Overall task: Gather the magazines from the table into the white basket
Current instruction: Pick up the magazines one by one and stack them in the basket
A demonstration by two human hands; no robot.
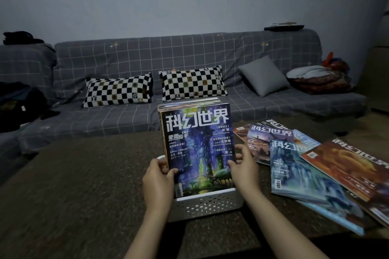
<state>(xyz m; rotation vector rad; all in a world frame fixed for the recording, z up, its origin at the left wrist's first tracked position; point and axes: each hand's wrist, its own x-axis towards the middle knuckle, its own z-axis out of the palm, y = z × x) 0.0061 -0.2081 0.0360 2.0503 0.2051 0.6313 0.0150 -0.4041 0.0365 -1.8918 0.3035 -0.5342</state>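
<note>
You have a single view, from the wide-angle camera on your head, looking forward and down across the dark worktop [84,174] toward the grey checked sofa [189,52] and the bare wall behind it. It sits close to your work: both forearms reach in from the bottom edge, and the white basket [207,204] lies near, just below the frame's centre.

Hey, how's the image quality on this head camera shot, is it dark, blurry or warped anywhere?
Head view: the room is dim with a bluish cast; the front magazine cover is the brightest, sharpest thing; the sofa and the table look murky and grainy; wide-angle bending curves the sofa back and stretches the loose magazines at right; no glare shows.
</note>
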